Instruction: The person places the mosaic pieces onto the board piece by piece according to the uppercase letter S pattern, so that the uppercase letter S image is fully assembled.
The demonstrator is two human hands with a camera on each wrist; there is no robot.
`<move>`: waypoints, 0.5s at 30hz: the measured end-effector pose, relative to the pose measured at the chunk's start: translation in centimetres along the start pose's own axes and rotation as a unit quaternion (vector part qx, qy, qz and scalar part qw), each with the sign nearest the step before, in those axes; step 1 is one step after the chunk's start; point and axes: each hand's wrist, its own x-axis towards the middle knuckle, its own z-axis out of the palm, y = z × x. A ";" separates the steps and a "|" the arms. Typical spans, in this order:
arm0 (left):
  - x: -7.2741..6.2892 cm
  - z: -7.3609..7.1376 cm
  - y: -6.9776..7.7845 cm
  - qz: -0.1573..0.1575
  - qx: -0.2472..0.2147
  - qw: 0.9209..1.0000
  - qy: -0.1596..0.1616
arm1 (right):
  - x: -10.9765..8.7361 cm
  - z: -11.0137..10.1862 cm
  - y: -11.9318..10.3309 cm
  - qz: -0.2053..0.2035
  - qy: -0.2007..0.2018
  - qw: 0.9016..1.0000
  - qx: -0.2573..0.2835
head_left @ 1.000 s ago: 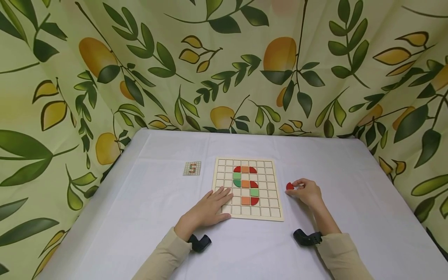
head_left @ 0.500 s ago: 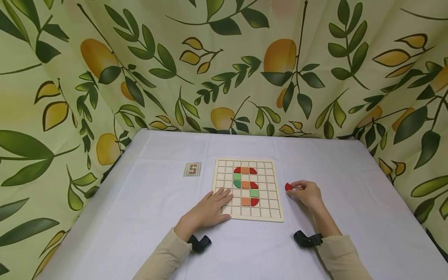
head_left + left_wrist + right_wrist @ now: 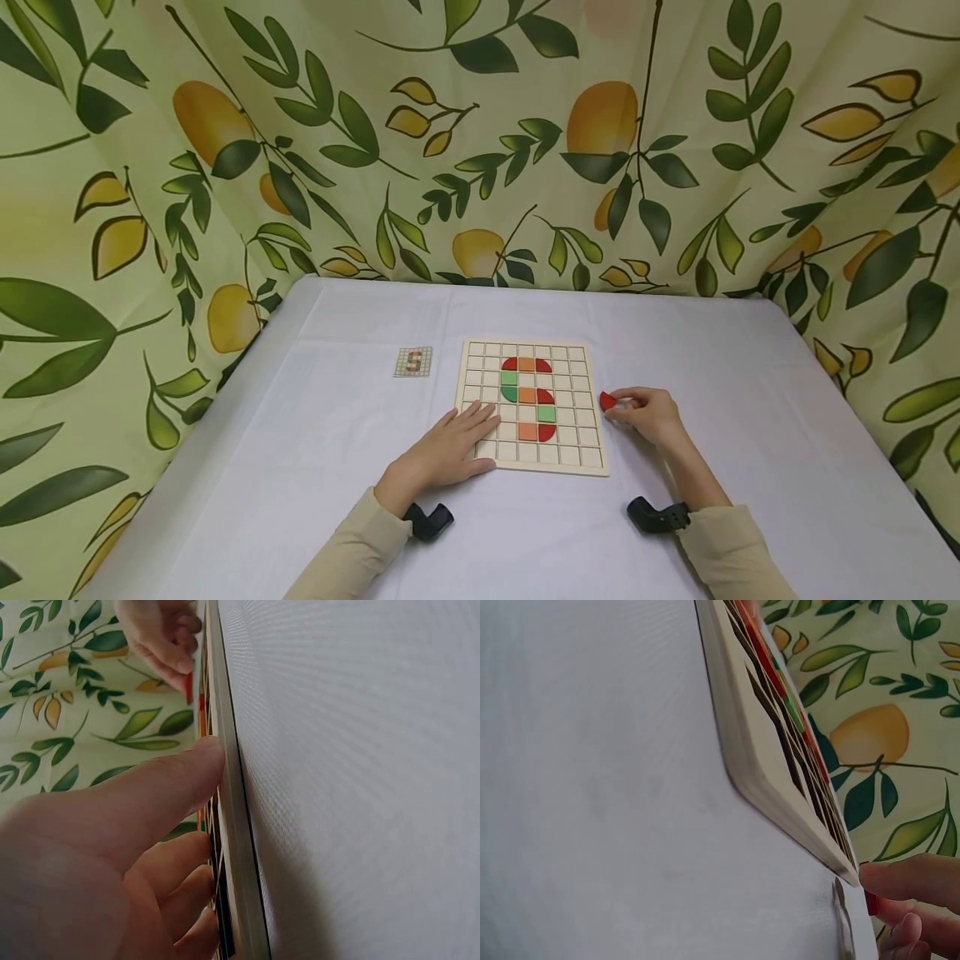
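Observation:
In the head view a square wooden grid board (image 3: pixel 592 458) lies on the white table. Its cells hold red, orange and green tiles forming an S shape. My left hand (image 3: pixel 447 446) rests flat on the board's lower left corner, fingers spread. The left wrist view has that hand's thumb (image 3: pixel 180 776) at the board edge. My right hand (image 3: pixel 652 414) pinches a red quarter-circle tile (image 3: pixel 607 402) between thumb and fingers, just off the board's right side. From the right wrist, only a sliver of this red tile (image 3: pixel 871 901) shows by the fingertips (image 3: pixel 911 881).
A small pattern card (image 3: pixel 413 362) with an S on a grid lies left of the board. White cloth (image 3: pixel 337 433) covers the table. Behind it hangs a leaf-and-fruit curtain (image 3: pixel 480 150). Each wrist wears a black camera (image 3: pixel 430 522).
My right hand has moved left with the red tile, closer to the board's right edge. The left hand has stayed in place on the board.

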 end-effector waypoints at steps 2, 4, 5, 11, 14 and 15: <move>0.0 0.0 0.0 0.001 0.000 1.000 0.002 | -0.1 0.1 -0.2 -0.004 -0.005 1.000 0.004; -0.1 -0.1 0.1 0.001 0.000 1.000 0.002 | -0.2 0.2 -0.5 -0.010 -0.009 1.000 0.007; -0.1 -0.1 0.1 0.002 0.000 1.000 0.003 | -0.2 0.2 -0.6 -0.013 -0.011 1.000 0.011; -0.1 -0.2 0.1 0.004 0.000 1.000 0.004 | -0.2 0.7 -0.8 -0.017 -0.015 1.000 0.014; -0.1 -0.2 0.1 0.005 -0.001 1.000 0.003 | -0.3 1.0 -0.8 -0.014 -0.015 1.000 0.008; -0.2 -0.2 0.2 0.005 -0.002 1.000 0.003 | -0.3 1.1 -0.8 -0.013 -0.017 1.000 0.008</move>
